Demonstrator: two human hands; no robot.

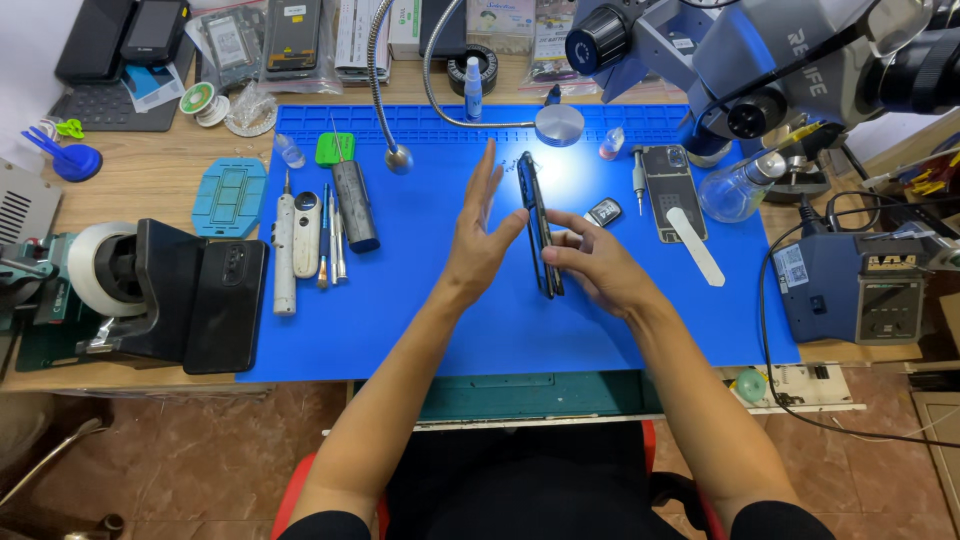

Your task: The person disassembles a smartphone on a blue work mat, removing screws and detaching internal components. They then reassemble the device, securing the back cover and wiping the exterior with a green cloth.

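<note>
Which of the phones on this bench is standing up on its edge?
The dark phone gripped by the right hand, mid-mat. The black phone at the mat's left edge and the opened phone lie flat.

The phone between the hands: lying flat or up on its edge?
On edge: the phone shows only its thin side, held by the right hand above the blue mat.

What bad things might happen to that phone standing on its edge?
1. The phone stands on its thin edge on the blue mat. Only the right hand grips it; the left hand is open beside it, so it might tip flat.
2. A small dark part lies close behind the right hand and might get knocked away.
3. The glass flask stands near the right arm; a wide move might bump it.
</note>
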